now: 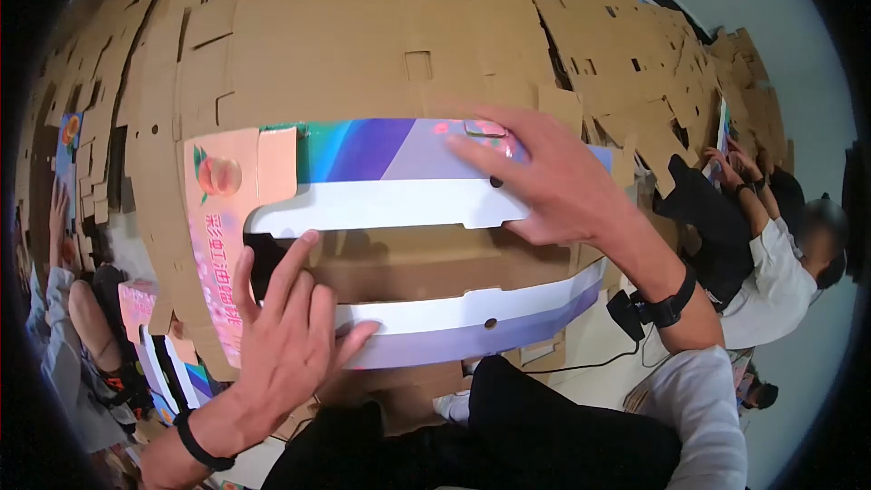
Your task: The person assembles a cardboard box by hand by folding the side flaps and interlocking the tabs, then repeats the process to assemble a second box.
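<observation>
A printed fruit gift carton (363, 150), partly folded, lies in front of me with its long middle opening showing brown cardboard beneath. Its left end has a peach picture and pink Chinese lettering; white inner strips edge purple and blue side panels. My left hand (288, 327) is at the lower left, fingers apart, index fingertip near the far white strip and thumb over the near panel. At the far right side, my right hand (553, 177) spans the far panel, its thumb at the white strip's lower edge and its fingers over the printed side, slightly blurred.
Flattened brown cardboard sheets (336, 27) with slots cover the work surface. Another printed carton (150, 327) stands at lower left. A person (771, 281) works at the right; another person's hand (59, 218) touches a printed piece at far left. A black cable (581, 367) runs below my right wrist.
</observation>
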`<action>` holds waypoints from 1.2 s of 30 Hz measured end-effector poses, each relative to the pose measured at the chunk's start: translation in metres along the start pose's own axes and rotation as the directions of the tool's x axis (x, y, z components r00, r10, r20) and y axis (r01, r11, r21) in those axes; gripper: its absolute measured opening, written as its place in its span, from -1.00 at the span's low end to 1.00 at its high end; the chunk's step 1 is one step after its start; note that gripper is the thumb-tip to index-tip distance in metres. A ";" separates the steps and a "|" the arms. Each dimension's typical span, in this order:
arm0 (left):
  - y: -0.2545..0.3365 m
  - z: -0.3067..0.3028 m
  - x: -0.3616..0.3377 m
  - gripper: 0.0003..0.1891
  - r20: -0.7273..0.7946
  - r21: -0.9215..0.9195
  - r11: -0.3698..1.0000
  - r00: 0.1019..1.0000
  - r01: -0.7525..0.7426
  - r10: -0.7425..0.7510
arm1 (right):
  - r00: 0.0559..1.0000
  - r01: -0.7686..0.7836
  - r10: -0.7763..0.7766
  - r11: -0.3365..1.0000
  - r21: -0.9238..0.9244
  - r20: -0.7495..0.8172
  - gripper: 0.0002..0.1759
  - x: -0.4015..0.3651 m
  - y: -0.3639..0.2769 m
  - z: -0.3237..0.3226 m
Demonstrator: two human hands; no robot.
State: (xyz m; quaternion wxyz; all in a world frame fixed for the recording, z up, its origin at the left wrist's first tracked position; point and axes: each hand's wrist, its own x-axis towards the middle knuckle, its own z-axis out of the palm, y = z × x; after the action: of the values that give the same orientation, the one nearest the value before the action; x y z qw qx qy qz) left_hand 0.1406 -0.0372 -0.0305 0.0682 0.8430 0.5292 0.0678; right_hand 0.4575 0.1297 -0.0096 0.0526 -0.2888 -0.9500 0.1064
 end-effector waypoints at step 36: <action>-0.057 -0.024 0.072 -0.28 -0.035 0.271 0.946 0.980 -0.179 0.195 | 0.995 0.100 -0.096 0.978 -0.186 0.029 -0.68 0.041 -0.057 0.009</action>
State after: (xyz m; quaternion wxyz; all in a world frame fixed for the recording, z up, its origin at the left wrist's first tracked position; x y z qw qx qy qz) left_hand 0.1174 0.0535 -0.0148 -0.0690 0.8884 0.4529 0.0282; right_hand 0.3909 0.1048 -0.0036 0.0208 -0.2443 -0.9693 0.0170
